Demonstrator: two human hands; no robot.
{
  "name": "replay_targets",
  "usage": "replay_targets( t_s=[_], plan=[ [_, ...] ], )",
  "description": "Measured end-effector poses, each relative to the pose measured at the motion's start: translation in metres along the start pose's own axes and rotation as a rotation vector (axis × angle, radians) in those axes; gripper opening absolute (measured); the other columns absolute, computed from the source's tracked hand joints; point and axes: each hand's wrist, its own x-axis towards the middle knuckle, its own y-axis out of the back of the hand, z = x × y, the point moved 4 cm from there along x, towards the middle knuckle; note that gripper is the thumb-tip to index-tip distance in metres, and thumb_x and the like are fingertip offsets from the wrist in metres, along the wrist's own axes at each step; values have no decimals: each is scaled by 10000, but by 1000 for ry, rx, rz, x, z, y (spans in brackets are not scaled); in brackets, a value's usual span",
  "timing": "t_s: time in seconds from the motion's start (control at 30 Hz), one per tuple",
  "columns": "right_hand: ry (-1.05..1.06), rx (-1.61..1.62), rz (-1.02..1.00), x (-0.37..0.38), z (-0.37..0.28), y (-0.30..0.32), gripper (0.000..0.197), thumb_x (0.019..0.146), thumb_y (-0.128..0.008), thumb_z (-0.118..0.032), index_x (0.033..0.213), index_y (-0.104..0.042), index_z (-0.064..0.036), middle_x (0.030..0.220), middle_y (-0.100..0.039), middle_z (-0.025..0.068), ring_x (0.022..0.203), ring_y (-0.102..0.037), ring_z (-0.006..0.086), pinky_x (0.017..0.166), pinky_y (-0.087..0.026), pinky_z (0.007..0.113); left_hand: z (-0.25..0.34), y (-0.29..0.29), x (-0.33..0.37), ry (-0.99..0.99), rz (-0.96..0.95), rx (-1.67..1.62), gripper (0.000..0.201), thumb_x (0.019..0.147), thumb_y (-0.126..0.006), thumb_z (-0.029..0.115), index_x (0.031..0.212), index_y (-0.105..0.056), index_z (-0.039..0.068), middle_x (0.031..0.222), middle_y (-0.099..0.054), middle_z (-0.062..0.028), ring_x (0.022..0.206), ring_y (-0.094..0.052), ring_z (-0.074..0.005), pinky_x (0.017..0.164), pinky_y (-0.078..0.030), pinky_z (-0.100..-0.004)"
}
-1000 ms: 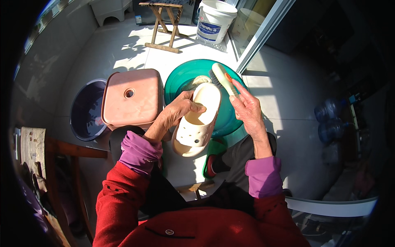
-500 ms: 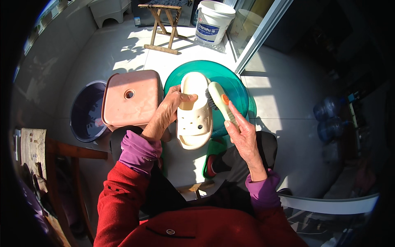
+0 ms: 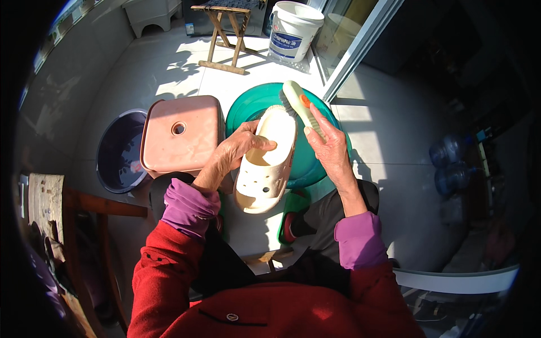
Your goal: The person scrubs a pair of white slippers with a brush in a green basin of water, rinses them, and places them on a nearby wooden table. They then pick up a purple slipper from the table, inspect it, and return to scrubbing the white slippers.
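Observation:
My left hand (image 3: 242, 147) grips a cream slip-on clog (image 3: 265, 177) by its side, thumb resting on the insole. The clog's holed toe points toward me and its heel faces away. In my right hand (image 3: 331, 147) is a pale green scrub brush (image 3: 301, 107) with an orange patch on its handle. Its dark bristles touch or nearly touch the clog's heel rim on the right; the exact contact is hard to see. Below both hands lies a round green basin (image 3: 242, 107), partly covered by the clog.
A pink plastic stool (image 3: 183, 143) stands left of the basin, with a dark purple tub (image 3: 121, 152) beyond it. Farther back are a wooden folding stool (image 3: 225, 42) and a white bucket (image 3: 296, 31). Clear blue water bottles (image 3: 448, 160) lie at the right.
The brush has moved away from me, from the clog's right side up to its heel. The clog has tilted, its toe shifting nearer and slightly left.

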Motion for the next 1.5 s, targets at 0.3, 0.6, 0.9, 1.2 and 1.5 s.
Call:
replay_targets(
  t_s=[0.3,0.6,0.9,1.2,1.5],
  plan=[
    [-81,253,-47,15,20,-8,710,803,-745,-237,1391,-393,-53,918,-597,-6,601,-390,2,456,-275,165,-2,-6,11,5,-162,135,494,705,-735,50,1167,-575,-21,963,-665,-105,882,-620,-189,826,-481,-301],
    [-161,374,-143,10,21,-11,743,822,-726,-227,1414,-329,-16,1012,-605,34,677,-448,22,470,-279,177,2,-7,7,70,-195,227,513,697,-746,75,1171,-572,-16,973,-665,-103,884,-618,-190,824,-476,-291],
    [-367,411,-169,3,29,-16,768,832,-696,-183,1427,-258,27,908,-594,18,633,-425,17,444,-253,197,-7,1,14,94,-221,299,503,687,-745,91,1148,-579,-28,989,-664,-106,906,-612,-188,836,-466,-290],
    [-345,343,-54,2,33,-21,695,834,-647,-111,1423,-295,1,839,-599,17,583,-443,18,412,-264,194,-3,15,25,-98,-1,822,408,730,-705,165,1062,-578,-37,984,-652,-143,934,-597,-245,825,-454,-337],
    [-155,292,204,11,47,-22,674,825,-631,-69,1418,-315,-24,756,-562,-2,546,-436,26,404,-304,203,28,9,-9,-685,472,422,236,908,-593,192,1016,-565,-15,838,-629,-81,749,-613,-127,646,-478,-240]
  ],
)
